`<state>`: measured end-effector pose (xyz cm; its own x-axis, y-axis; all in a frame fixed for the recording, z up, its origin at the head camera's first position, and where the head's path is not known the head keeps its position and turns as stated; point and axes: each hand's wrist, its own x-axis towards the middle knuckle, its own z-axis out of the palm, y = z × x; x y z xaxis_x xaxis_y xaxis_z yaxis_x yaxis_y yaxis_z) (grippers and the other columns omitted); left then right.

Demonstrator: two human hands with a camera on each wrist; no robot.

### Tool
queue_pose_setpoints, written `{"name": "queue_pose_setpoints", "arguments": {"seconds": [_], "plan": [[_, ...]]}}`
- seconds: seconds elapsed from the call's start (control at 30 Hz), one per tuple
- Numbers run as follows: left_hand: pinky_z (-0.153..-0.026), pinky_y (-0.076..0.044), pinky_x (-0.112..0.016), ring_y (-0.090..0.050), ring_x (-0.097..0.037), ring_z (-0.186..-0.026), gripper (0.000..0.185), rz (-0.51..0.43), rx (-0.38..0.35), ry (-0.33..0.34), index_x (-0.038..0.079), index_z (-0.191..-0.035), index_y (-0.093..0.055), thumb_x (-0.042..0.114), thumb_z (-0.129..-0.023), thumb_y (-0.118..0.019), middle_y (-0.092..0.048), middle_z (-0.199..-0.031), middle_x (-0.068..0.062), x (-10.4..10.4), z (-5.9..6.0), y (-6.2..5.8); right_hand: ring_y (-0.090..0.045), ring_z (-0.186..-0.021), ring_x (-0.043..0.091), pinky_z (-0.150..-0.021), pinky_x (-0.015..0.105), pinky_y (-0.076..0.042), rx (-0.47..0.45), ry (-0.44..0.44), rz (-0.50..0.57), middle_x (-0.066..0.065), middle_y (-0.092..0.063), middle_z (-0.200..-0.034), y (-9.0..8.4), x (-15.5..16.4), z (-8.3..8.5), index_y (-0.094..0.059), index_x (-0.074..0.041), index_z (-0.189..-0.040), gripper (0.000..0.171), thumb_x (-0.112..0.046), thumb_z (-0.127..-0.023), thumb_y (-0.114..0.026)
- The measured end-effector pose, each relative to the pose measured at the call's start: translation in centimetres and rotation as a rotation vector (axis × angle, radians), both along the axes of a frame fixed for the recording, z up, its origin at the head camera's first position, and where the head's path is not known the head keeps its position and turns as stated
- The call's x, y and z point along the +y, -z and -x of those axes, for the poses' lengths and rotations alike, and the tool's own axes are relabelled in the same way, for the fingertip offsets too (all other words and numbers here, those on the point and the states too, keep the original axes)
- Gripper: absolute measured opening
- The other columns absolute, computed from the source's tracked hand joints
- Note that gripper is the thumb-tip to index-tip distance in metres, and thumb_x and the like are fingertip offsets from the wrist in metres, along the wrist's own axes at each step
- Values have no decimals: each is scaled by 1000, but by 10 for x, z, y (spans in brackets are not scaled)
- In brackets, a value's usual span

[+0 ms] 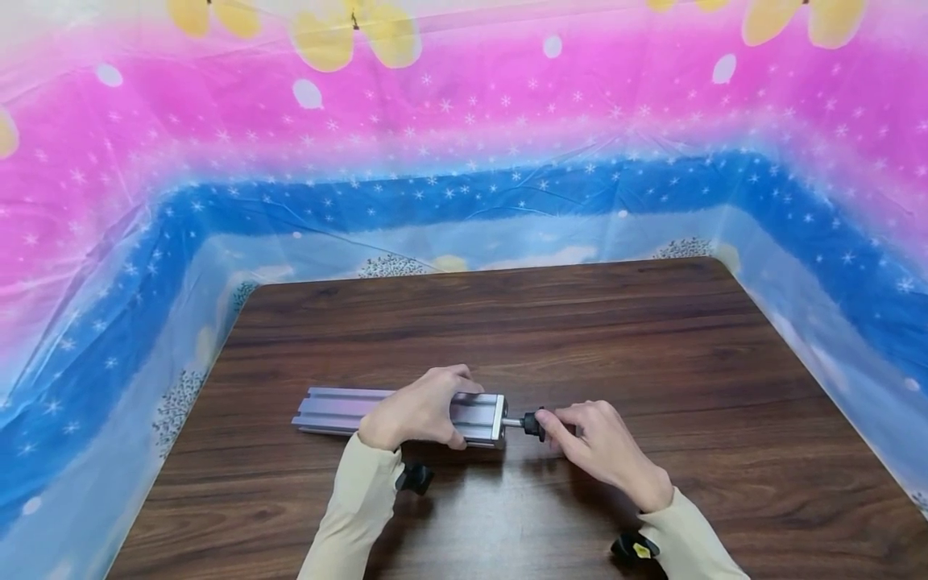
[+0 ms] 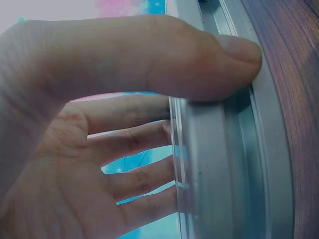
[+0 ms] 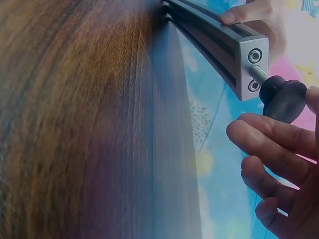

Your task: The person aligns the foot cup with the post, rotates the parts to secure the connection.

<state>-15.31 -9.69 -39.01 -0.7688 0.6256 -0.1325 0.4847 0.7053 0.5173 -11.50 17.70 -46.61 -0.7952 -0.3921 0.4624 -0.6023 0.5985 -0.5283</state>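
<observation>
The bright printed sheet is standing up around three sides of your workspace, pink above and blue below. Inside it, the dark wooden bench is carrying everything you are working on. The silver aluminium rail is lying flat on the bench near its front edge, running left to right, with its capped end pointing toward your right side. Your left hand is gripping the rail near that end, thumb pressing the near face and fingers wrapping over the far side (the left wrist view is showing this plainly). A short metal stud is sticking out of the end cap, and the black knob is sitting on it, just beside the rail's end. Your right hand is pinching that knob between its fingertips, the other fingers curling loosely beneath.
</observation>
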Motion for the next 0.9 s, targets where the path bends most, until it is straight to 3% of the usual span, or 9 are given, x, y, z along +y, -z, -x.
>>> {"name": "queue_pose_setpoints", "arguments": {"seconds": [0.17, 0.23, 0.3, 0.4, 0.47, 0.57, 0.7, 0.9], "plan": [[-102, -48, -45, -53, -35, -126, 67, 4, 0, -5, 7, -130, -68, 10, -67, -91, -58, -137, -12, 0, 0, 0, -44, -50, -9, -52, 16, -38, -35, 33, -29, -14, -62, -56, -2, 0, -3, -68, -23, -64, 37, -24, -100, -60], [-103, -48, -46, -53, -36, -126, 67, -1, 0, -2, 7, -129, -68, 10, -67, -91, -57, -138, -14, 0, 0, 0, -45, -53, -9, -53, 17, -39, -29, 58, -38, -17, -61, -61, -3, 2, -6, -71, -23, -74, 26, -29, -98, -64], [-101, -49, -45, -56, -34, -122, 66, -5, 9, 11, 6, -129, -69, 11, -66, -91, -59, -134, -13, -1, 1, 0, -49, -57, -5, -55, 18, -40, -10, 54, -24, -15, -62, -70, -4, 5, -8, -74, -23, -93, 9, -31, -94, -71], [-99, -49, -44, -57, -31, -118, 67, -2, 17, 18, 6, -129, -69, 11, -66, -91, -60, -131, -11, -2, 2, 1, -59, -72, 4, -60, 19, -45, 41, -15, 10, -9, -70, -97, -4, 9, -9, -67, -19, -128, 48, -29, -84, -83], [-98, -49, -43, -57, -29, -115, 67, 2, 23, 18, 7, -129, -69, 12, -66, -91, -60, -129, -10, -3, 3, 1, -61, -81, 9, -65, 19, -46, 71, -84, 29, -3, -70, -111, -4, 10, -8, -61, -18, -136, 63, -24, -79, -87], [-98, -49, -43, -57, -30, -116, 66, 5, 20, 13, 6, -129, -69, 11, -66, -91, -60, -131, -10, -3, 3, 1, -60, -88, 11, -70, 18, -47, 111, -133, 36, -1, -69, -121, -3, 10, -7, -63, -15, -134, 62, -16, -78, -87], [-98, -49, -43, -56, -30, -116, 66, 6, 20, 15, 6, -128, -69, 12, -66, -90, -60, -130, -10, -3, 2, 2, -60, -85, 9, -68, 16, -46, 130, -125, 33, -3, -71, -113, -1, 10, -5, -67, -12, -128, 53, -15, -79, -86], [-99, -49, -44, -56, -31, -117, 65, 6, 14, 8, 6, -127, -69, 11, -66, -91, -60, -130, -10, -2, 2, 3, -61, -78, 6, -64, 17, -48, 69, -111, 25, -5, -72, -99, -1, 10, -5, -70, -12, -120, 40, -21, -84, -83]]}}
